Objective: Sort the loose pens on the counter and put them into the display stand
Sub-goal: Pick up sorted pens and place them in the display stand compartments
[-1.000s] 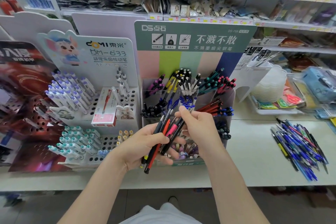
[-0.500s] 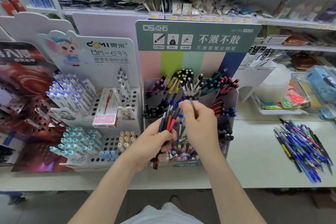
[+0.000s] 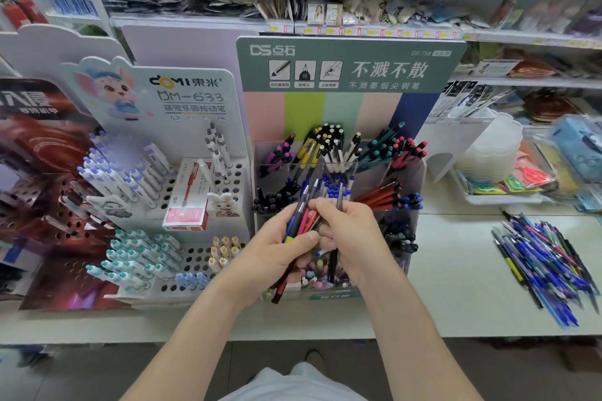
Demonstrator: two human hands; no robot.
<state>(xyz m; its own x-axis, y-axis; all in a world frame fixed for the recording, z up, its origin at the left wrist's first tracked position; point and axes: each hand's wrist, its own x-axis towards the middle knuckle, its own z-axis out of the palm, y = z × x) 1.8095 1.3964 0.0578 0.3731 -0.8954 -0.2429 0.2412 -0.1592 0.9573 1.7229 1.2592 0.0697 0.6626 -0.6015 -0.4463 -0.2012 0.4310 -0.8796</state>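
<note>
Pulled dark pen (image 3: 339,197) clear of bundle (image 3: 301,215); R hand (image 3: 351,238) pinching it, L hand (image 3: 273,251) gripping rest, before display stand (image 3: 351,68). Loose pile (image 3: 547,267) on counter (image 3: 456,277), right. Risk: fanned bundle slipping if L grip loosens.

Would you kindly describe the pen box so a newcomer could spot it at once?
Find the white DOMI stand with the cartoon mouse, left of the green-topped pen stand. On its perforated tray lies the pen box, the only flat carton among upright pens, white with a red pen pictured and a red end.
</note>
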